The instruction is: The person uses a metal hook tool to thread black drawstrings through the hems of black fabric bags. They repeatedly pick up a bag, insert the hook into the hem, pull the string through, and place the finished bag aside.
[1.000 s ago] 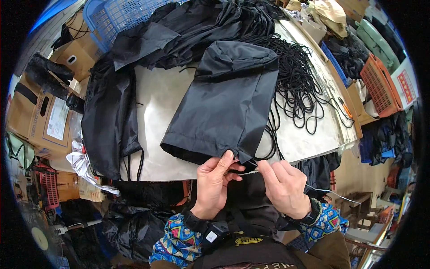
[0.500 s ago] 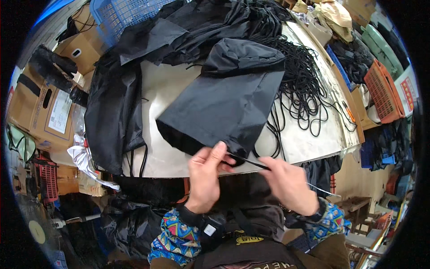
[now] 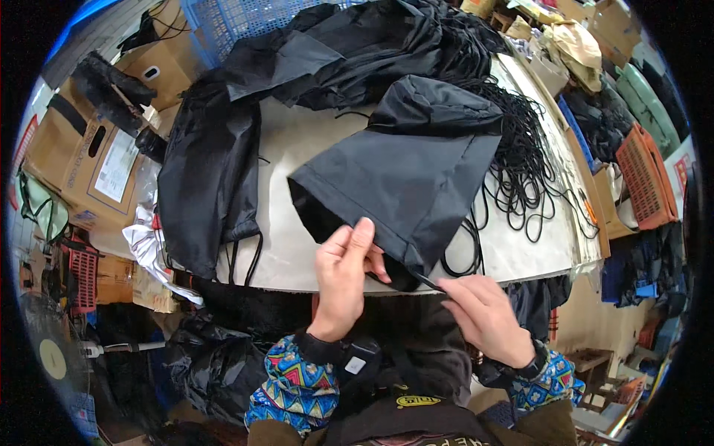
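Note:
A black fabric drawstring bag (image 3: 401, 178) lies on the pale tabletop, its wide opening toward me. My left hand (image 3: 343, 275) pinches the rim of that opening, thumb on top and fingers underneath. A short dark piece of cord (image 3: 425, 280) shows at the bag's near right corner. The fingertips of my right hand (image 3: 487, 316) are closed on this piece. Its far end runs into the corner of the fabric, and what lies inside the hem is hidden. Loops of black cord (image 3: 520, 171) lie just right of the bag.
Another black drawstring bag (image 3: 208, 186) lies at the table's left. Black fabric (image 3: 372, 48) is heaped along the back before a blue plastic basket (image 3: 238, 30). Cardboard boxes (image 3: 104, 167) stand left, and an orange crate (image 3: 645, 178) stands right. The table edge (image 3: 297, 290) curves before me.
The view has shifted, so the table appears farther right. My left hand sits farther left along the bag's rim. A pale thin strand behind my right hand no longer shows.

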`<state>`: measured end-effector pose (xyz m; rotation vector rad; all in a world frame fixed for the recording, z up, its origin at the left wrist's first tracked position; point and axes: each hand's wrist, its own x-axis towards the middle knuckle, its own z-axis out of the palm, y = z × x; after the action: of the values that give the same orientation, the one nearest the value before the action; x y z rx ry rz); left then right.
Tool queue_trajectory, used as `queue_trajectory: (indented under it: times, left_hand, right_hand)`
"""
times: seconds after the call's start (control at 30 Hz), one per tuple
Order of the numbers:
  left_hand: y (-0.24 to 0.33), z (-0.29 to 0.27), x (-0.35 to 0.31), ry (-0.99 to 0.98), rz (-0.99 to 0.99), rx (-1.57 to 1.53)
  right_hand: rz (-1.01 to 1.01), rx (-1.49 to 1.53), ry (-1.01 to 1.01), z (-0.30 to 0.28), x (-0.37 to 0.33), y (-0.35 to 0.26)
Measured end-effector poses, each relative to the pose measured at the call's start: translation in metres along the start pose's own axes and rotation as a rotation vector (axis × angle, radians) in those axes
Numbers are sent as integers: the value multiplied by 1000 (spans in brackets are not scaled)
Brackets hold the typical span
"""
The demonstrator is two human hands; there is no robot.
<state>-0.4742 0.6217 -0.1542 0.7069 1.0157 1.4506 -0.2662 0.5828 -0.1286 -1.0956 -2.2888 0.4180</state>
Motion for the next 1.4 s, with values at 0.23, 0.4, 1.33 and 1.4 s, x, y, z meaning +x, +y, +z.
queue_trajectory:
  times: [0.23,0.4,1.33,1.4]
  left_hand:
    - [-4,8,7,-54,37,173]
    - [-25,22,-21,-293,-168,234]
    - [-11,39,3,-265,1085,1181]
    - [-16,33,4,-369,1245,1438]
  right_hand:
    - [179,-34,47,-24,-25,5]
    - [176,97,114,11,-12,12]
    - [138,87,673,-54,-5,9]
    - [18,306,1027,-61,10,4]
